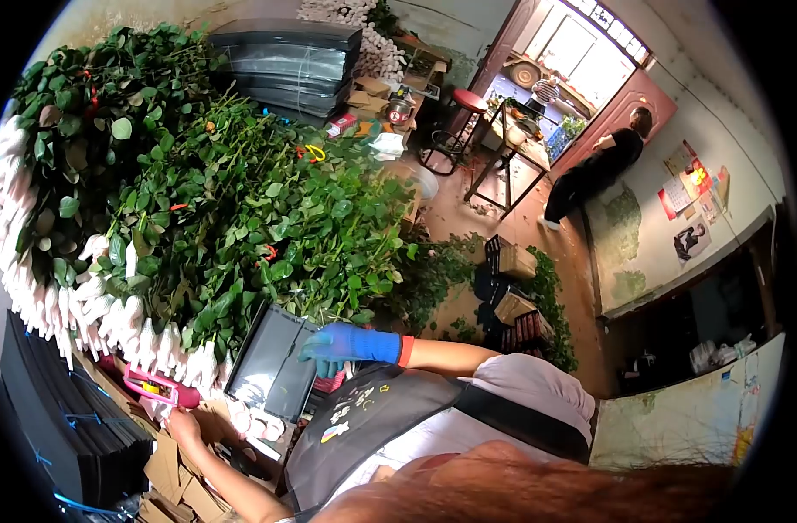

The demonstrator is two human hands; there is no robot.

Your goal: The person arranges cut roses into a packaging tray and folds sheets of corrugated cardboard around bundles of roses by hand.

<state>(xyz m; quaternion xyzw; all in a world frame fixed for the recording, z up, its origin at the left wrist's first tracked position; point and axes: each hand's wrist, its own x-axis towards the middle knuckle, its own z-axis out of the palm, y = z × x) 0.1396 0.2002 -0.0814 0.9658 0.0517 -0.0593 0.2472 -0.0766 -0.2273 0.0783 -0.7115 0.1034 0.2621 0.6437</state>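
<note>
My left hand (183, 426), bare, is closed on the handle end of a pink tape dispenser (151, 384), which has a yellow part inside its frame. The dispenser is close to a row of white-wrapped flower heads (154, 344). My right hand (339, 343), in a blue glove, has its fingers bent over the edge of a shiny black sheet (272, 357). Below the sheet, several pale round flower heads (255, 423) show. A patch of pink (330, 382) peeks out beneath the gloved hand.
Leafy green stems (268, 200) are heaped ahead. Stacked black sheets stand at the left (63, 418), and a plastic-wrapped stack (285, 65) lies behind the heap. Cardboard (167, 471) is below my left hand. A person in black (603, 166) is by the door; another (544, 91) is beyond.
</note>
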